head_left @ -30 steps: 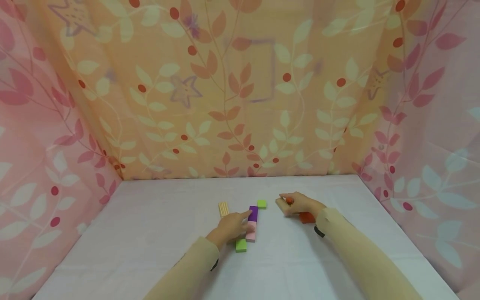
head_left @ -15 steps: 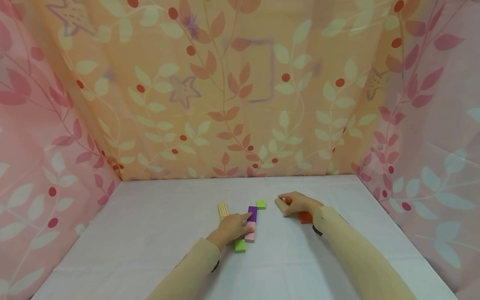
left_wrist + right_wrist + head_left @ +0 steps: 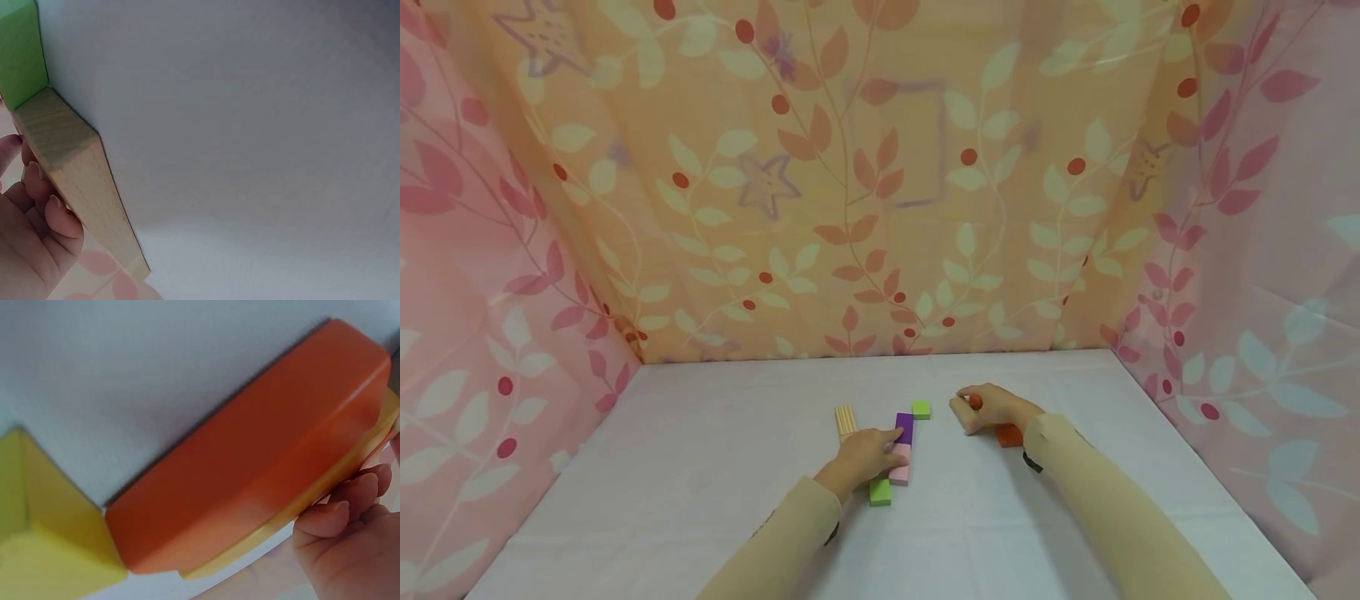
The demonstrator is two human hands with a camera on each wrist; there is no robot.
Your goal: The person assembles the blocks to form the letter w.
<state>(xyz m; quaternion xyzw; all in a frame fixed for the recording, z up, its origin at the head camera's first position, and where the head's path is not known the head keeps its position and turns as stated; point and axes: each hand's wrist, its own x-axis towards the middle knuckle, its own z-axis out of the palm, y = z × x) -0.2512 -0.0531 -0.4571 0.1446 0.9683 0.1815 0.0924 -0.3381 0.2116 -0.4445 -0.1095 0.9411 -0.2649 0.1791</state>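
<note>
My left hand [image 3: 865, 454] lies over a cluster of blocks, index finger extended onto a purple block [image 3: 905, 427] and thumb at a pink block [image 3: 899, 475]. Below the hand sits a green block [image 3: 880, 492]. In the left wrist view, the other fingertips [image 3: 60, 215] bend near a plain wooden block [image 3: 90, 181], which meets a green one [image 3: 22, 56]. My right hand [image 3: 997, 406] pinches a pale wooden block [image 3: 961, 414]; its exact contact is partly hidden. An orange round piece [image 3: 975, 401] shows beneath its fingers. The right wrist view shows an orange block [image 3: 250, 450] close by.
Ridged pale wood [image 3: 845, 419] lies left of the purple block, and a light green block [image 3: 921, 409] to its right. A red-orange block [image 3: 1009, 435] is under the right wrist. A yellow block [image 3: 62, 537] meets the orange one. Patterned cloth walls [image 3: 850, 208] surround the white table [image 3: 730, 467].
Both hands stay at the same blocks, with no clear movement of the pieces. The head view shifts very slightly.
</note>
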